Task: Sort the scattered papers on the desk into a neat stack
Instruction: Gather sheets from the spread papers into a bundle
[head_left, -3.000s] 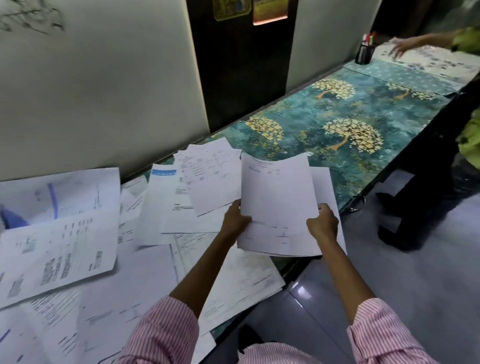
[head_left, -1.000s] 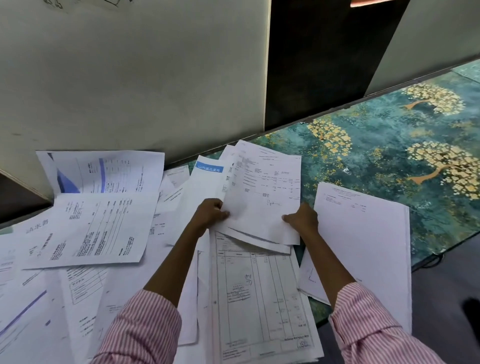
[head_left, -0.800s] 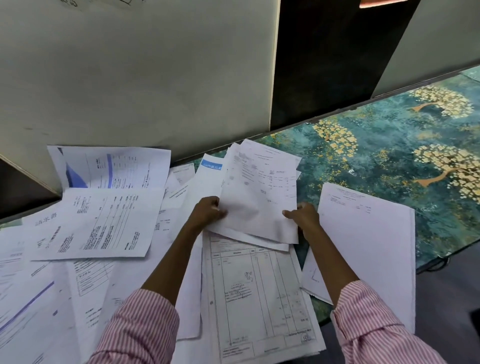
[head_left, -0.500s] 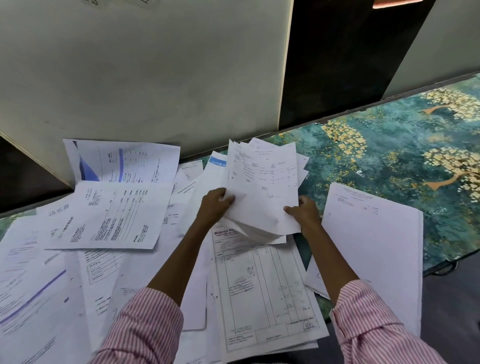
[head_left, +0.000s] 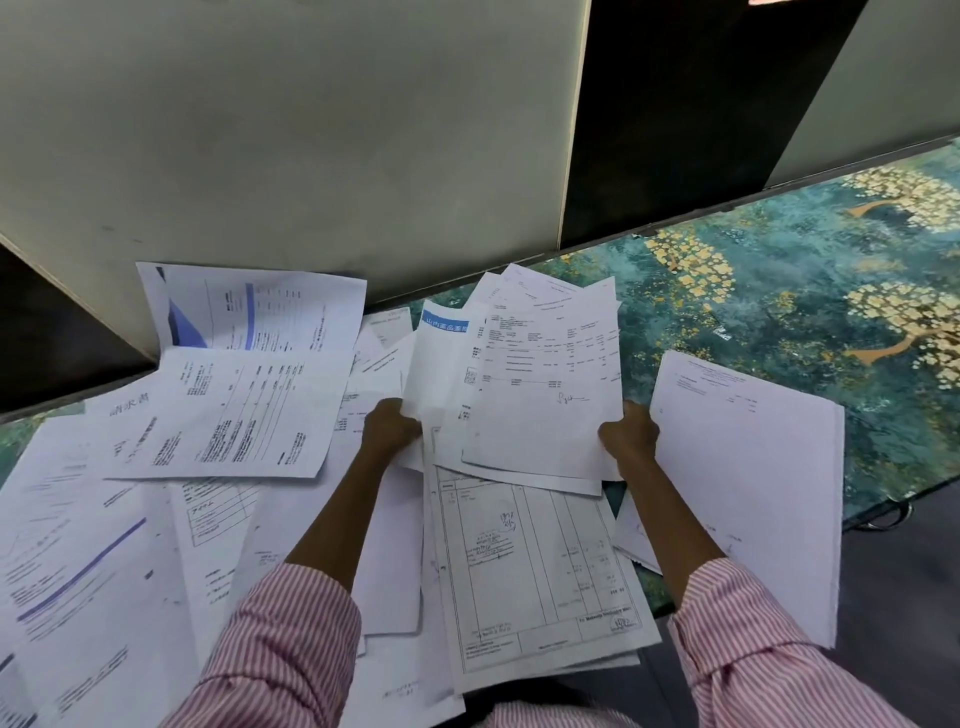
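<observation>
Pale wall panels (head_left: 311, 130) are standing along the far edge of the table (head_left: 779, 312), with a dark gap (head_left: 675, 104) showing between two of them. A teal cover printed with golden trees is lying over the table, bare on the right and buried under paper on the left.

Near the middle, a person in pink striped sleeves (head_left: 291, 639) is holding a loose bundle of papers (head_left: 540, 405) between both hands. The left hand (head_left: 389, 423) is gripping the bundle's left edge, its fingers curled onto the sheets. The right hand (head_left: 628, 434) is gripping the lower right corner, fingers wrapped round the edge. The bundle is fanning out unevenly at the top, and a blue-headed sheet (head_left: 441, 358) is sticking out on its left side. It seems to be lifted slightly off the table, though the angle is making that hard to confirm.

Just under the bundle, a ruled form sheet (head_left: 530, 571) is lying on the near part of the table and overhanging its near edge. To the right, just beside the right forearm, a squared-up stack of papers (head_left: 748, 483) is resting on the cover, its near end also overhanging. On the left, scattered papers (head_left: 228, 410) are overlapping at mixed angles, with a blue-striped page (head_left: 249, 312) leaning against the wall panel at the far side.
</observation>
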